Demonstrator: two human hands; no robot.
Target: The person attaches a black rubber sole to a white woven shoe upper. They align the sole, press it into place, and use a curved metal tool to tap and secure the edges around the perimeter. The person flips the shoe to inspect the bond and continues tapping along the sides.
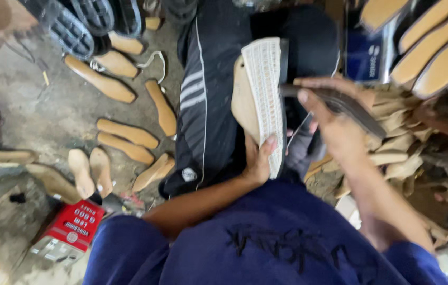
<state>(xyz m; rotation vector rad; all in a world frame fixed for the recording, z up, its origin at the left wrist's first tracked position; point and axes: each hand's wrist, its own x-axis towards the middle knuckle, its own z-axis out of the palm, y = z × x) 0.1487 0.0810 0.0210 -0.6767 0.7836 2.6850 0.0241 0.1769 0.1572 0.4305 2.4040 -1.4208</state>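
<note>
Left hand (258,161) grips shoe sole (262,100) at lower end; right hand (335,124) holds blade (340,103)

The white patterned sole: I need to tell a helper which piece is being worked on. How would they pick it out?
Start at the dark striped trouser leg in the middle. Just right of it, the left hand props up a tan insole with the white patterned sole against it. Unlike the plain tan insoles on the floor, it is white, textured and standing on edge.
</note>
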